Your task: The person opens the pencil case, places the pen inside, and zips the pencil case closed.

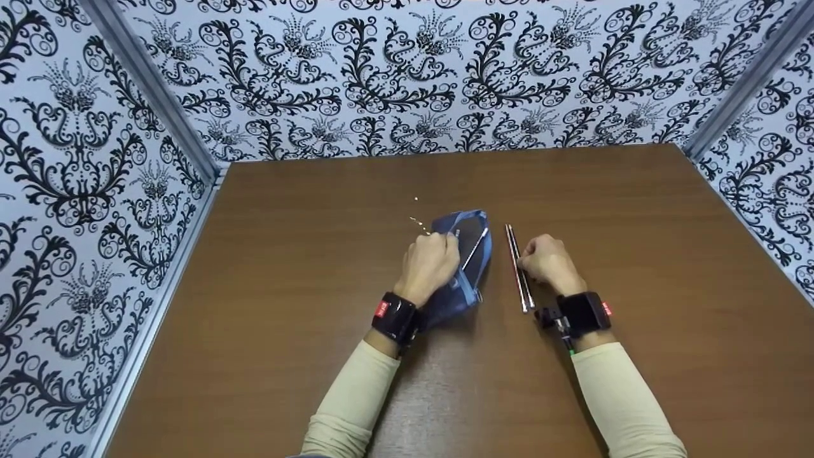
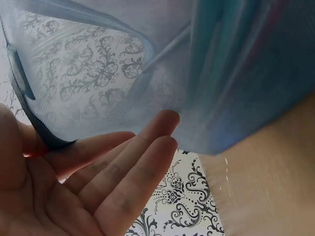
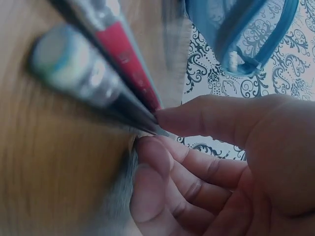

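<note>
My left hand (image 1: 429, 267) grips the rim of a blue mesh zip pencil case (image 1: 448, 308), whose mouth gapes towards the right. A slim pencil (image 1: 474, 251) slants inside that mouth. In the left wrist view the fingers lie against the see-through mesh (image 2: 216, 108), and more long shapes show dimly through it. To the right of the case, two pencils lie side by side on the table: a red one (image 3: 129, 59) and a black one (image 3: 115, 96) with a pale end. My right hand (image 1: 550, 264) pinches the black pencil between thumb and fingertips.
The brown wooden table (image 1: 286, 254) extends around both hands. Patterned black-and-white walls (image 1: 381, 76) enclose it at the back and sides. Small bright specks (image 1: 416, 221) show on the table just beyond the left hand.
</note>
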`<state>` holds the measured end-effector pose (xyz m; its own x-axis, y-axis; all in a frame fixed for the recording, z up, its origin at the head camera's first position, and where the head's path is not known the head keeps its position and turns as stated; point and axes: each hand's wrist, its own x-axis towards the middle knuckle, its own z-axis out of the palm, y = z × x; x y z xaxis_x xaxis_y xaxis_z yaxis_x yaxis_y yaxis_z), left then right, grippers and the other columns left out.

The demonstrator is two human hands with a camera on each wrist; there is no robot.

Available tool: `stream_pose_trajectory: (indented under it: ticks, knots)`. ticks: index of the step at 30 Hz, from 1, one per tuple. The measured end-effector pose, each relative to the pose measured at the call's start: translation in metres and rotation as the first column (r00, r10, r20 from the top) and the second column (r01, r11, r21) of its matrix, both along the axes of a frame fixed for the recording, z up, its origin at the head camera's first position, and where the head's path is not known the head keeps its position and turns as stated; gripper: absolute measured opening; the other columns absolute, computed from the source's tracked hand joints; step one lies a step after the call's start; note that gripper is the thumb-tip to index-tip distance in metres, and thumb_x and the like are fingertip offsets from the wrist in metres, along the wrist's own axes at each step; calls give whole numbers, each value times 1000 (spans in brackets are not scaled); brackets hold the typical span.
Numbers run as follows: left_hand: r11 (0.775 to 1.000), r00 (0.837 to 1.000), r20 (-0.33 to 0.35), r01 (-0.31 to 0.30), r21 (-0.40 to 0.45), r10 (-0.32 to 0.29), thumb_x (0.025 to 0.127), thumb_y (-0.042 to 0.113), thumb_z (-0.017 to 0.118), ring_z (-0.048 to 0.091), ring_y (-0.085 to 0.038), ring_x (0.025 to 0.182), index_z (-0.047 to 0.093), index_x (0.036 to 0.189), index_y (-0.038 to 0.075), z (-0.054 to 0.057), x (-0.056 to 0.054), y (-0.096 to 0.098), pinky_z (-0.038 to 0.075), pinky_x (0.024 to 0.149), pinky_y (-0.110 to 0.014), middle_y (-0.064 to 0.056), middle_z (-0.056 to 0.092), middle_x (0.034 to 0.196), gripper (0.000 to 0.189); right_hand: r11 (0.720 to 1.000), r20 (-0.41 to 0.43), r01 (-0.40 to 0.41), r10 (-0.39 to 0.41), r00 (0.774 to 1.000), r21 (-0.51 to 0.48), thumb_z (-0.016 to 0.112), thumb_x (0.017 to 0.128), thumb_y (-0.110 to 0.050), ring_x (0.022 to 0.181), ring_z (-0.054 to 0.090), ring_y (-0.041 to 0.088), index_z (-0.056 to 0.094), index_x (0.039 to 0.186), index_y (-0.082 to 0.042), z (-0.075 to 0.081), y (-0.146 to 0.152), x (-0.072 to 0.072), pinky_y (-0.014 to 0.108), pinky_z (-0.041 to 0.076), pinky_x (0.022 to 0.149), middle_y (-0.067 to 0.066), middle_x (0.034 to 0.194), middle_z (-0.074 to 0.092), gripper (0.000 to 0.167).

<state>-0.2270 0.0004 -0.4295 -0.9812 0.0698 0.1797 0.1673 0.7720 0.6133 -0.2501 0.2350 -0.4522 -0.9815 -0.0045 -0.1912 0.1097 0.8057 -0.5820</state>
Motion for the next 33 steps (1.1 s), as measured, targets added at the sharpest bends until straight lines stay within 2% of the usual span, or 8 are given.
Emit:
stream_pose_trajectory:
  ticks: [5, 8, 12, 18, 23, 28, 33]
  knots:
    - [1000, 1000, -2, 6, -8, -6, 100, 30, 38, 71, -35, 77, 54, 62, 13, -2, 0, 2, 52, 65, -49, -18, 72, 85, 46, 995, 14, 2, -3, 1000, 100, 70, 84, -19, 58, 55, 18, 62, 67, -10, 1, 0, 0, 31, 41, 52, 2, 65, 59, 21]
    - [1000, 1000, -5, 4, -14, -4, 100, 30, 38, 71, -36, 78, 55, 62, 12, -3, 1, 2, 52, 66, -49, -19, 72, 86, 47, 987, 15, 7, -10, 1000, 158, 71, 85, -25, 63, 55, 22, 61, 66, -11, 2, 0, 0, 34, 41, 54, 5, 69, 62, 26]
    - [1000, 1000, -8, 3, -16, -3, 100, 30, 38, 71, -36, 77, 54, 61, 12, -4, 1, 3, 52, 66, -49, -18, 72, 85, 47, 982, 12, 24, -27, 1000, 187, 72, 85, -30, 69, 58, 26, 62, 69, -10, 1, -1, 0, 38, 44, 58, 10, 77, 64, 27]
    - [1000, 1000, -13, 5, -19, -5, 100, 29, 39, 71, -36, 79, 50, 58, 15, -3, 2, 3, 53, 66, -50, -17, 72, 82, 46, 977, -49, 11, -1, 999, 212, 71, 79, -26, 67, 57, 27, 60, 58, -7, -4, -1, 0, 44, 48, 61, 12, 72, 64, 30]
    - [1000, 1000, -20, 5, -24, -6, 100, 29, 39, 71, -37, 79, 51, 58, 14, -4, 2, 3, 53, 66, -50, -18, 72, 84, 46, 979, -49, 5, 5, 999, 204, 72, 78, -26, 67, 57, 26, 58, 61, -7, -4, -1, 0, 43, 49, 61, 12, 72, 63, 29]
    - [1000, 1000, -13, 2, -29, -3, 100, 30, 38, 71, -37, 81, 54, 60, 13, -3, 2, 3, 53, 67, -50, -20, 73, 87, 46, 983, -39, 10, -3, 999, 183, 72, 81, -28, 69, 58, 27, 60, 62, -6, 1, 0, 1, 43, 49, 63, 13, 73, 64, 32]
    - [999, 1000, -8, -2, -35, 1, 100, 31, 38, 71, -37, 82, 58, 63, 12, -3, 2, 3, 53, 68, -50, -20, 73, 89, 46, 993, -54, 49, -43, 998, 109, 70, 87, -29, 66, 59, 24, 61, 61, -8, 9, 0, 2, 35, 45, 60, 7, 68, 63, 35]
